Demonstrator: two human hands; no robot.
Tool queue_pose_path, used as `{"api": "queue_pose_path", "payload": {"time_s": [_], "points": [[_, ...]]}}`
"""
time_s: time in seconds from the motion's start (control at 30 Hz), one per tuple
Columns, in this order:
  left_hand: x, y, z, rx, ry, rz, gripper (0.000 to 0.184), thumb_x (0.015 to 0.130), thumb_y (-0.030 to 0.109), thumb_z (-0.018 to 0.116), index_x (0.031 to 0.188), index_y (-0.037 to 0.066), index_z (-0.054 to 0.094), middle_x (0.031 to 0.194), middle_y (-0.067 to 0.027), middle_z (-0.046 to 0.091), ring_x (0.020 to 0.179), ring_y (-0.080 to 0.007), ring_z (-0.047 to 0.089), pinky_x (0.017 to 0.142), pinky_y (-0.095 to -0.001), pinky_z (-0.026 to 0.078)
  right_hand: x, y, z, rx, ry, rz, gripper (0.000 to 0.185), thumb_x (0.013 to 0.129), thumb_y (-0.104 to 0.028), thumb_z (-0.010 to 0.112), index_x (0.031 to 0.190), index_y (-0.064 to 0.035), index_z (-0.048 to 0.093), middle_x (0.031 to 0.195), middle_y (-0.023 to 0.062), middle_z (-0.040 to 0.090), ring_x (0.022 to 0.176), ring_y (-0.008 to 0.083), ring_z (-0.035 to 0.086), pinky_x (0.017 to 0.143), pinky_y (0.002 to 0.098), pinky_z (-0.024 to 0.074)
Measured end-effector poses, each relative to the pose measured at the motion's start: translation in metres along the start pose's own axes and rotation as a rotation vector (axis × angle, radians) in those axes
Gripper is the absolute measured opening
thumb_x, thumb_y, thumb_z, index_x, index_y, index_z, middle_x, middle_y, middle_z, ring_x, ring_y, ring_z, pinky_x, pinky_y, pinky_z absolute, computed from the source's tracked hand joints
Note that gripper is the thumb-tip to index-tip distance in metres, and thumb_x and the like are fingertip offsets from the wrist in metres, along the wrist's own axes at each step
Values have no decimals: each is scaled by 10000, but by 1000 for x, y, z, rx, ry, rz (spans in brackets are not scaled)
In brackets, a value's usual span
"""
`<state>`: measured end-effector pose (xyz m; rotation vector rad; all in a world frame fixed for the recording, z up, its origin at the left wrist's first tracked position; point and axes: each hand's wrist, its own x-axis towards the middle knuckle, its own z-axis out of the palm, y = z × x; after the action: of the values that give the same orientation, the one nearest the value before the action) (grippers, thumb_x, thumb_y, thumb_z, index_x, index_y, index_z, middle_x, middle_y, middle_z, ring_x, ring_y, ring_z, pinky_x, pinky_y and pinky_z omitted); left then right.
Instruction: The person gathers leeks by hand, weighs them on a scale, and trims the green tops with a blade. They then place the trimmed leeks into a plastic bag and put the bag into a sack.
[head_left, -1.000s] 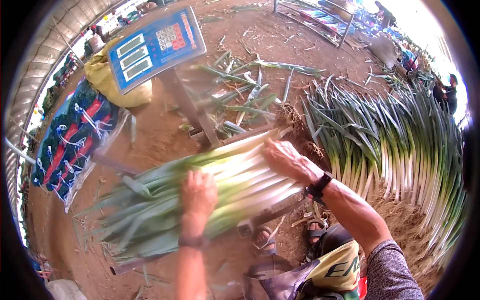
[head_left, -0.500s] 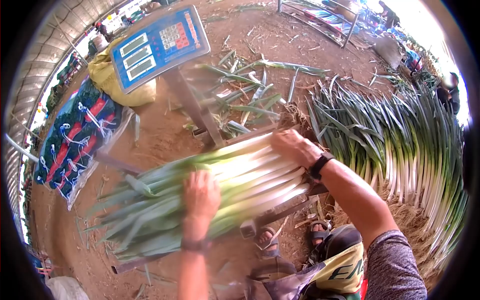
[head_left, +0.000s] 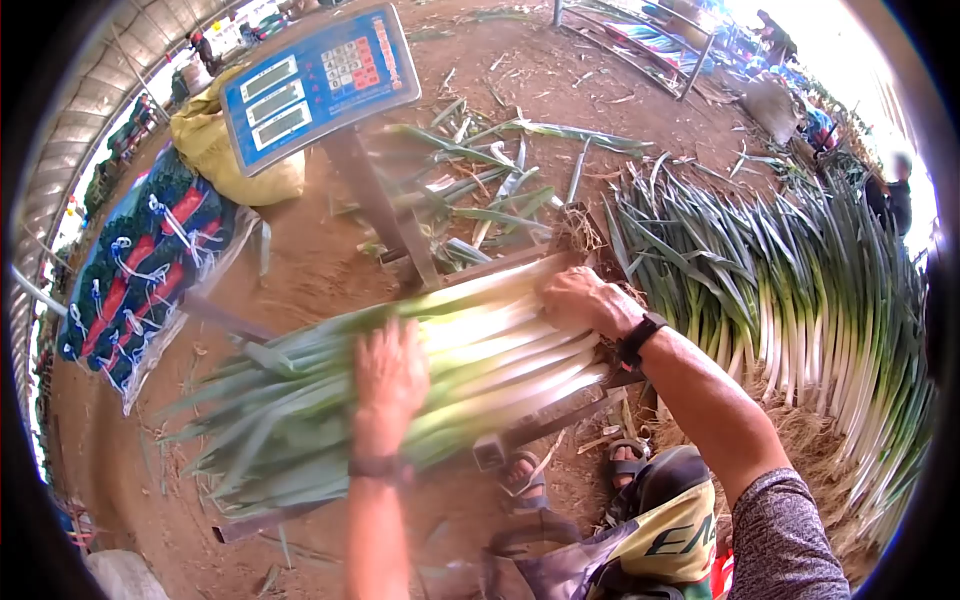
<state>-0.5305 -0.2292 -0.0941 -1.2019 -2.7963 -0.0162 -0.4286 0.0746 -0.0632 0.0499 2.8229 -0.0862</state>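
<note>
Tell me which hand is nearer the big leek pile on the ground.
Right. The right hand is at the white ends of the bundle, with the pile just past them; the left hand is farther away, over the bundle's greener part.

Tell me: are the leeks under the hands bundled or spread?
Spread: the leeks lie side by side beneath the left hand, with no tie visible.

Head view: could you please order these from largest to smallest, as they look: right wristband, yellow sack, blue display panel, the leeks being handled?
1. Leeks being handled
2. Blue display panel
3. Yellow sack, partly hidden
4. Right wristband
</note>
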Motion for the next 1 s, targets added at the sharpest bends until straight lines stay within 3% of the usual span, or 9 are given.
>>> {"api": "queue_pose_path", "payload": {"time_s": [0.07,0.13,0.23,0.27,0.4,0.6,0.77,0.9,1.0], "points": [[1,0,-2,-25,-35,7,451,1041,334,464,1401,73,540,1386,-164,565,1231,-348,533,1116,-552,351,-7,-4,11,26,139,-35,241,964,-251,568,972,-32,670,834,138,694,732,266,676,714,410,543],[2,0,3,-37,6,29,425,1031,303,481,1384,74,535,1341,-163,579,1203,-353,536,1084,-543,369,-7,-12,17,161,-23,162,352,961,-319,568,1141,-29,654,1065,227,685,984,340,667,885,467,529],[2,-4,13,-50,81,47,394,1013,262,503,1359,75,528,1312,-166,583,1207,-360,525,1076,-556,360,-11,-43,-2,250,-23,292,457,965,-367,562,1292,-51,605,1335,297,559,1295,454,479,1065,531,428],[2,-6,18,-49,124,67,395,1013,264,504,1360,75,528,1313,-168,583,1212,-361,523,1082,-562,354,-11,-48,7,274,7,312,574,960,-429,569,1420,-90,519,1516,304,380,1423,546,245,1156,588,307],[2,-8,27,-22,113,69,436,1021,307,492,1388,75,532,1377,-179,562,1238,-377,525,1105,-584,348,-9,-47,55,248,304,263,683,959,-538,545,1485,-113,447,1570,294,318,1472,529,197,1173,594,282],[-8,-23,-15,-69,89,-26,462,1026,404,511,1320,58,593,1318,-185,624,1226,-336,581,1094,-558,369,-17,-46,55,244,266,248,689,1010,-554,447,1521,-91,427,1605,257,297,1514,479,136,1236,533,136],[-39,-98,-34,63,46,-97,563,1047,519,426,1330,61,593,1332,-170,633,1287,-334,556,1135,-582,307,-8,-39,72,216,239,257,716,998,-588,453,1528,-107,430,1630,245,262,1527,478,78,1249,524,97],[-59,-115,-50,76,65,-144,499,1028,479,505,1252,51,631,1250,-155,678,1192,-338,617,1156,-561,293,-13,-46,60,250,234,294,701,988,-590,474,1518,-132,439,1631,249,247,1523,492,79,1250,536,118],[-68,-104,-60,135,89,-230,437,1014,463,541,1054,45,662,1063,-183,715,1016,-359,671,1062,-529,385,-16,-47,54,268,196,311,702,986,-594,478,1525,-146,433,1634,240,251,1522,489,95,1244,535,146]]}}
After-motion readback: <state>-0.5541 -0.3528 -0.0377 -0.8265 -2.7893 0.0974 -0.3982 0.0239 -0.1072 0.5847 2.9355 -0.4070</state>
